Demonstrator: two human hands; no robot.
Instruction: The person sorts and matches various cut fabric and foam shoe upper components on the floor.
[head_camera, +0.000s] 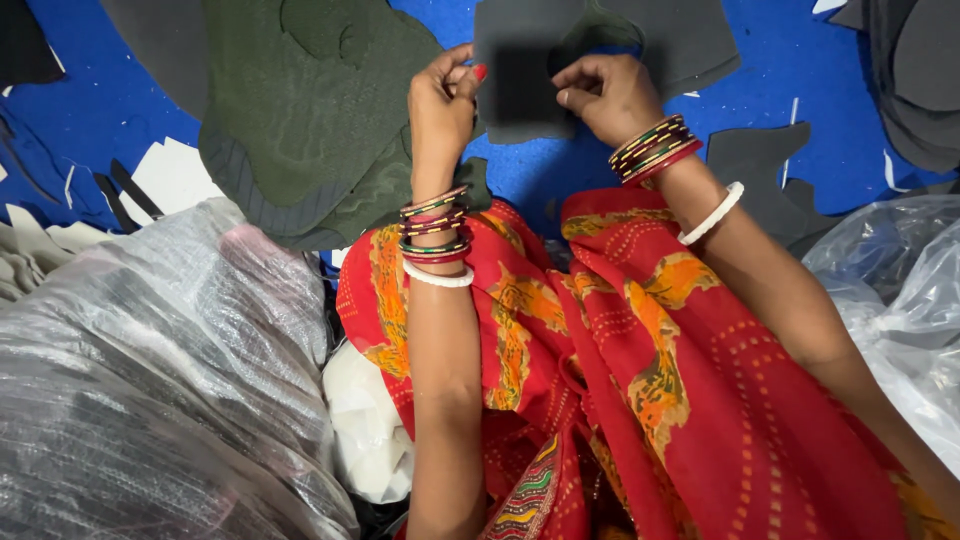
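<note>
Hands pinch a flat, dark grey foam cutout at the far centre, the left hand gripping its left edge and the right hand its right, over a blue mat strewn with similar grey pieces beside crinkled plastic bags.

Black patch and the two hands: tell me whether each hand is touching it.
Touching. The head view shows the left hand pinching the left edge of the black patch, and the right hand pressing fingertips on its right edge.
</note>
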